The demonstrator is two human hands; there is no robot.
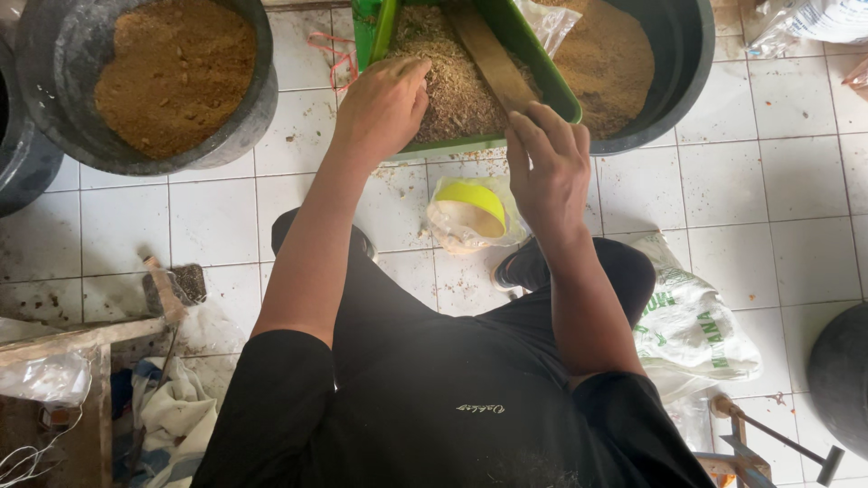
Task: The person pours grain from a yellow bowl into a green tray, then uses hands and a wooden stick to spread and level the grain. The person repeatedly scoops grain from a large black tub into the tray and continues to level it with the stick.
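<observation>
White tiled floor (778, 208); left hand (384, 104) cupped on chaff in green tray (542, 81), right hand (547, 167) loosely spread, empty, at tray's rim.

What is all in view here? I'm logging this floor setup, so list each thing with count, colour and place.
green tray: one, green, top centre, holding coarse tan meal
wooden stick: one, brown, lying in the tray
dark tubs: two, black, top left and top right, holding brown meal
yellow bowl: one, yellow, inside a clear bag on the tiles below the tray
printed sack: one, white, right, beside the leg
hammer: one, dark-headed, bottom right
left hand: in the meal
right hand: at the tray's edge, by the stick
</observation>
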